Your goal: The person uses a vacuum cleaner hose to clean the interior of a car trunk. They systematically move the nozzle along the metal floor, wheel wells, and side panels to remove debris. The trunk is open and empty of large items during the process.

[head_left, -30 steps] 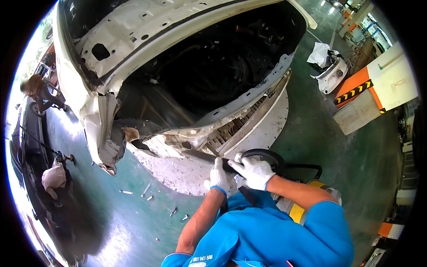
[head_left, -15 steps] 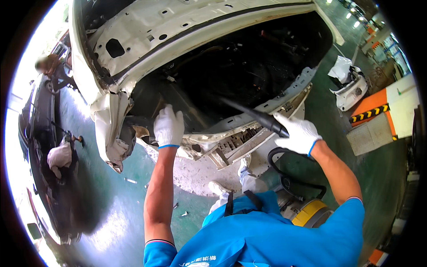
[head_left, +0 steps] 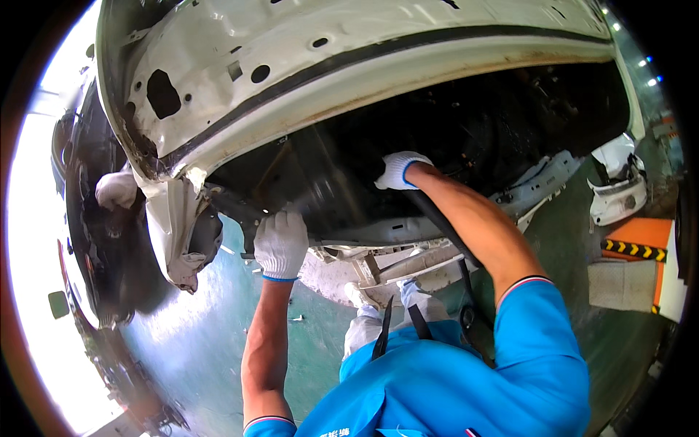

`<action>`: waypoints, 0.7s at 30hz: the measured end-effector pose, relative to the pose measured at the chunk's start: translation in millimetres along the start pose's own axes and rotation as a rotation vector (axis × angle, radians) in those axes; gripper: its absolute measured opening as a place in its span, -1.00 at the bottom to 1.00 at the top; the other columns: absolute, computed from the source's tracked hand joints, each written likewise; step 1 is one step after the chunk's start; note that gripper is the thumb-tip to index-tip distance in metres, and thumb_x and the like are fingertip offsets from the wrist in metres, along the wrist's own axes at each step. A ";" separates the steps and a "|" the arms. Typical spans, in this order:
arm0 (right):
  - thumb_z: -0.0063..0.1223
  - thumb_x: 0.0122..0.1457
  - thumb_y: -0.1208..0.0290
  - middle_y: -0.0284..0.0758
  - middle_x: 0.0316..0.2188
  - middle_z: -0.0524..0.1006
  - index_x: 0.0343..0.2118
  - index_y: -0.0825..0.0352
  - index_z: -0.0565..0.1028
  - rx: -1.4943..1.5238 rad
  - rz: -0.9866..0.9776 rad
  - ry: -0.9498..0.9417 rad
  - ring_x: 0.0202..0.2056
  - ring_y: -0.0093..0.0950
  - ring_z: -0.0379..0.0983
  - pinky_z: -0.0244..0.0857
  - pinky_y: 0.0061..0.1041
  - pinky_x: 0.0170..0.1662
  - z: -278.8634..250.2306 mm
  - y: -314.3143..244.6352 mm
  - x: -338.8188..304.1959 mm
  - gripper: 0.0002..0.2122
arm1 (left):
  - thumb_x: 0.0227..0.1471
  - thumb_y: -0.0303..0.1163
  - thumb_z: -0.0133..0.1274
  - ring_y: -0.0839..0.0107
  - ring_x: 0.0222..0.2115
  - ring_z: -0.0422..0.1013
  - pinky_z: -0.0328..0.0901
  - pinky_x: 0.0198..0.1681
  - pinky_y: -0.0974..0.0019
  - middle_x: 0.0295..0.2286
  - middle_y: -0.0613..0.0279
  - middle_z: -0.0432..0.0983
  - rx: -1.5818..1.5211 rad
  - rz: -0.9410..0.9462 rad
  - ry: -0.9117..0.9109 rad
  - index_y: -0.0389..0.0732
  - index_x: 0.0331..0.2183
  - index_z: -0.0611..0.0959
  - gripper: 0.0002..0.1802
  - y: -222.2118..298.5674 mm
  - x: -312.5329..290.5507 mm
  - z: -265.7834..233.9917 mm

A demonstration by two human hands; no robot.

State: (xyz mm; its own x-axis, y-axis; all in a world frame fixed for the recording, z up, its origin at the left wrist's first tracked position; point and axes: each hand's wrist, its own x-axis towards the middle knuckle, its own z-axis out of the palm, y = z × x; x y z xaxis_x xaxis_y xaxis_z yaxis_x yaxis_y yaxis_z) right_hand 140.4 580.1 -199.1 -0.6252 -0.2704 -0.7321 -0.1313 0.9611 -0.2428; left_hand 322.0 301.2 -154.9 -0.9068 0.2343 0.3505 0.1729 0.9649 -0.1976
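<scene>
In a white knit glove, my left hand (head_left: 282,242) is closed over the left end of the trunk's rear edge (head_left: 408,231). My right hand (head_left: 403,170), gloved too, reaches over that edge into the dark trunk well (head_left: 338,175). Its fingers curl round a black vacuum hose (head_left: 444,224), which runs back under my right forearm toward my body. The far end of the tool is lost in the dark trunk. Above both hands stands the raised white trunk lid (head_left: 364,44), with several holes in its bare inner panel.
A crumpled white body panel (head_left: 171,237) hangs at the trunk's left corner. Small parts (head_left: 297,318) lie on the green floor. Another dark car (head_left: 95,211) stands at left. At right are a white bumper piece (head_left: 617,200) and an orange barrier with a striped band (head_left: 635,250).
My right hand has moved left and forward, taking the hose into the trunk. My left hand has lowered onto the trunk edge and closed. I lean closer; the yellow vacuum is out of sight.
</scene>
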 end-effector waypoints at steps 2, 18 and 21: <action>0.26 0.13 -0.12 -0.05 0.32 0.51 0.37 0.26 0.46 0.049 0.000 0.025 0.29 -0.06 0.48 0.40 -0.11 0.31 0.6 -4.6 36.5 -0.21 | 0.10 -0.39 0.21 0.17 -0.40 0.59 0.55 -0.29 0.12 -0.46 0.17 0.54 0.005 0.005 0.009 -0.27 -0.13 0.73 -0.71 2.3 4.3 0.2; 0.26 0.11 0.01 0.13 0.31 0.47 0.51 0.37 0.18 0.149 -0.023 0.020 0.27 0.02 0.48 0.39 -0.13 0.30 28.8 -30.9 53.0 -0.06 | 0.06 -0.42 0.24 0.22 -0.44 0.56 0.54 -0.27 0.16 -0.48 0.20 0.52 0.000 0.067 0.039 -0.31 -0.15 0.73 -0.72 -0.3 6.8 -1.9; 0.25 0.12 0.00 0.11 0.32 0.46 0.50 0.33 0.23 0.210 -0.133 0.140 0.31 0.02 0.45 0.35 -0.15 0.35 18.8 -31.4 27.2 -0.09 | 0.11 -0.39 0.27 0.17 -0.41 0.60 0.55 -0.25 0.13 -0.44 0.16 0.58 -0.042 0.029 -0.020 -0.28 -0.13 0.72 -0.72 0.4 4.6 -1.8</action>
State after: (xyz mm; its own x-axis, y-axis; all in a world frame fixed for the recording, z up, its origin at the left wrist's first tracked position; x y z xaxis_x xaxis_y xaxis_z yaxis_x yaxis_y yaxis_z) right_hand 142.0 541.5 -223.4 -0.7149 -0.3691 -0.5938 -0.0659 0.8811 -0.4683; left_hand 318.6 302.9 -151.6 -0.9087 0.2600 0.3265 0.2146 0.9620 -0.1688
